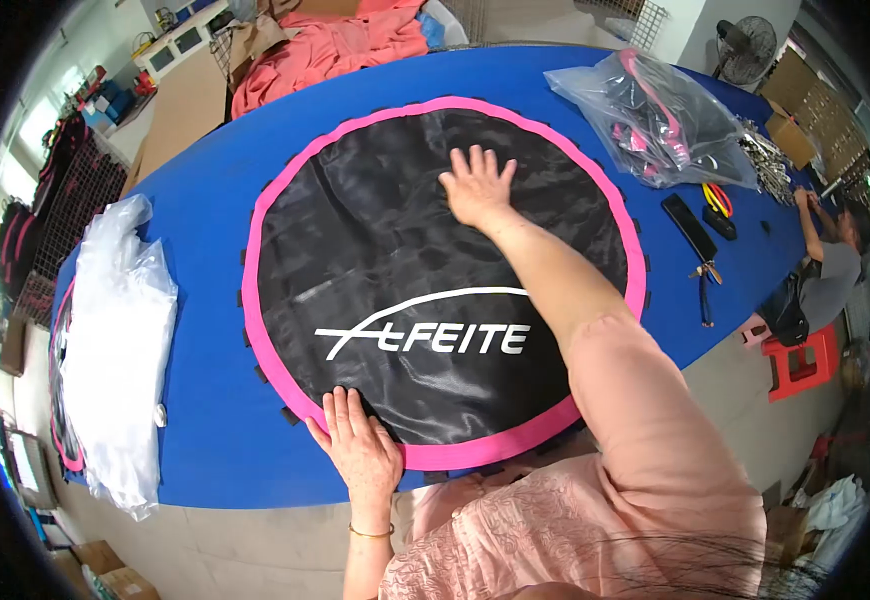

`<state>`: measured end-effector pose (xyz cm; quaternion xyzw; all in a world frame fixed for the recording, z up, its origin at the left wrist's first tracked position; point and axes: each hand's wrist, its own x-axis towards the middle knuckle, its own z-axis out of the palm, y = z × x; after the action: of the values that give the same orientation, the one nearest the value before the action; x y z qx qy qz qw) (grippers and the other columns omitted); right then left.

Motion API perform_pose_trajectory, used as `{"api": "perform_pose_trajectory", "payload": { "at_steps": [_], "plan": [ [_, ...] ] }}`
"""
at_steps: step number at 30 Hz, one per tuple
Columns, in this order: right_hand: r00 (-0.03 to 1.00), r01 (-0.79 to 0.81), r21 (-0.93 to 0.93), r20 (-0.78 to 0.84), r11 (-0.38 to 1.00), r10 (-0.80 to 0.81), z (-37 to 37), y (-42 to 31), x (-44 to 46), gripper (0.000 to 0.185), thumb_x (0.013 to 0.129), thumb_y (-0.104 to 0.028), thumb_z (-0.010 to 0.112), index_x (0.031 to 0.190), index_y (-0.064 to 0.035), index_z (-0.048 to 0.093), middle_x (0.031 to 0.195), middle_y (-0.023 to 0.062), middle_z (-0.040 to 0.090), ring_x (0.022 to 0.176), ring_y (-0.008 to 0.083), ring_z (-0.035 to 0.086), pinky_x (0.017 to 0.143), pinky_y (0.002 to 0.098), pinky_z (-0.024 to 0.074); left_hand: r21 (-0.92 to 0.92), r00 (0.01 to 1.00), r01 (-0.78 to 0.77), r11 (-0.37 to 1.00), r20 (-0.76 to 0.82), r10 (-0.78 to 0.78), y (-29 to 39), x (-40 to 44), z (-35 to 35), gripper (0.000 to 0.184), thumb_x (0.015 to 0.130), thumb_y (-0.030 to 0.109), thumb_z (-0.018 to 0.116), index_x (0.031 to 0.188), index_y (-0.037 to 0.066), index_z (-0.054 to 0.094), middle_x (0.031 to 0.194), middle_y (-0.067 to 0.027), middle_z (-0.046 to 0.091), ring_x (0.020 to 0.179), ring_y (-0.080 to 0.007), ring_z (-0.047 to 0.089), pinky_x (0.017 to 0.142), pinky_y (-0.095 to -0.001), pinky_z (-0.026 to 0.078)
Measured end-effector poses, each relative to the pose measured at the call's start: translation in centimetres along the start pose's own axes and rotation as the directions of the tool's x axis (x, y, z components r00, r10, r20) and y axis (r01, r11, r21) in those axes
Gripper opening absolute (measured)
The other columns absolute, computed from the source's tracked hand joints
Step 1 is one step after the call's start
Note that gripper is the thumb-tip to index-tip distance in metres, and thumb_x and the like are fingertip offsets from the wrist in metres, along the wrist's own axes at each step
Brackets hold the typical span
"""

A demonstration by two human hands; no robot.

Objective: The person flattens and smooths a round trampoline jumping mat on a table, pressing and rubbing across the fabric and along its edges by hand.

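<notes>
A round black trampoline mat (405, 240) with a pink border and a white "FEITE" logo lies flat on the blue table. Dark tabs stick out around its rim. My left hand (363, 445) rests on the near left part of the border, fingers stretched over the pink band and onto the black fabric. Farther across, my right hand (478, 187) lies on the upper part of the mat with its fingers spread. Neither hand grips anything. My right forearm covers part of the mat and the end of the logo.
Clear plastic bags (120, 350) lie at left, partly over another pink-edged mat. At the far right are a plastic bag (655, 120) with pink-and-black contents, a phone (690, 228), pliers (705, 290) and metal pieces (767, 165). A person (835, 265) sits beyond, near a red stool (800, 365).
</notes>
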<state>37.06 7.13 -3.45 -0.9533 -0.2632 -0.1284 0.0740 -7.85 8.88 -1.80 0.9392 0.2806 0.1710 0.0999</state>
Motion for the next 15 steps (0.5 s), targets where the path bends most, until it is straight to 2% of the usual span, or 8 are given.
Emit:
{"api": "perform_pose_trajectory", "payload": {
  "at_steps": [2, 5, 7, 11, 15],
  "plan": [
    [0.998, 0.064, 0.033, 0.004, 0.997, -0.064, 0.1, -2.3, -1.1, 0.066, 0.108, -0.052, 0.041, 0.164, -0.0178, 0.035, 0.171, 0.0174, 0.029, 0.157, 0.0396, 0.026, 0.122, 0.0738, 0.0133, 0.017, 1.000, 0.006, 1.000, 0.005, -0.006, 0.0, 0.0, 0.1, 0.052, 0.099, 0.013, 0.051, 0.149, -0.001, 0.050, 0.154, -0.0221, 0.052, 0.151, -0.0398, 0.039, 0.127, -0.0621, 0.013],
    [0.988, 0.098, 0.124, 0.109, 0.987, -0.112, -0.9, -5.1, -2.9, 0.065, 0.109, -0.051, 0.039, 0.166, -0.0191, 0.032, 0.174, 0.0161, 0.025, 0.160, 0.0392, 0.022, 0.124, 0.0726, 0.0092, 0.030, 1.000, 0.000, 1.000, -0.005, 0.001, -0.2, -0.2, 0.3, 0.051, 0.100, 0.015, 0.050, 0.149, -0.001, 0.050, 0.155, -0.0216, 0.052, 0.151, -0.0389, 0.039, 0.128, -0.0611, 0.013],
    [0.986, 0.113, 0.173, 0.101, 0.978, -0.132, -1.0, -4.9, -3.5, 0.065, 0.109, -0.050, 0.040, 0.166, -0.0189, 0.032, 0.174, 0.0158, 0.024, 0.161, 0.0387, 0.020, 0.124, 0.0721, 0.0088, 0.042, 1.000, 0.001, 0.999, -0.014, 0.000, -0.2, -0.2, 0.3, 0.051, 0.101, 0.015, 0.050, 0.149, 0.000, 0.050, 0.155, -0.0215, 0.052, 0.152, -0.0386, 0.039, 0.128, -0.0606, 0.014],
    [0.995, 0.067, 0.066, 0.067, 0.996, -0.072, -2.0, -0.7, -3.6, 0.065, 0.109, -0.049, 0.041, 0.165, -0.0189, 0.033, 0.173, 0.0159, 0.025, 0.160, 0.0383, 0.023, 0.123, 0.0722, 0.0113, 0.010, 1.000, 0.008, 1.000, -0.028, -0.008, -0.1, -0.3, 0.1, 0.050, 0.100, 0.013, 0.052, 0.147, -0.004, 0.052, 0.152, -0.0236, 0.054, 0.150, -0.0392, 0.042, 0.128, -0.0626, 0.015],
    [0.992, -0.075, -0.058, 0.096, 0.996, 0.080, -3.2, 6.7, -3.3, 0.066, 0.109, -0.051, 0.038, 0.167, -0.0199, 0.030, 0.174, 0.0163, 0.024, 0.160, 0.0380, 0.023, 0.123, 0.0720, 0.0119, 0.009, 1.000, 0.011, 1.000, -0.022, -0.011, 0.0, -0.2, 0.2, 0.050, 0.100, 0.013, 0.052, 0.147, -0.004, 0.052, 0.152, -0.0237, 0.054, 0.150, -0.0394, 0.042, 0.127, -0.0628, 0.015]
  ]
}}
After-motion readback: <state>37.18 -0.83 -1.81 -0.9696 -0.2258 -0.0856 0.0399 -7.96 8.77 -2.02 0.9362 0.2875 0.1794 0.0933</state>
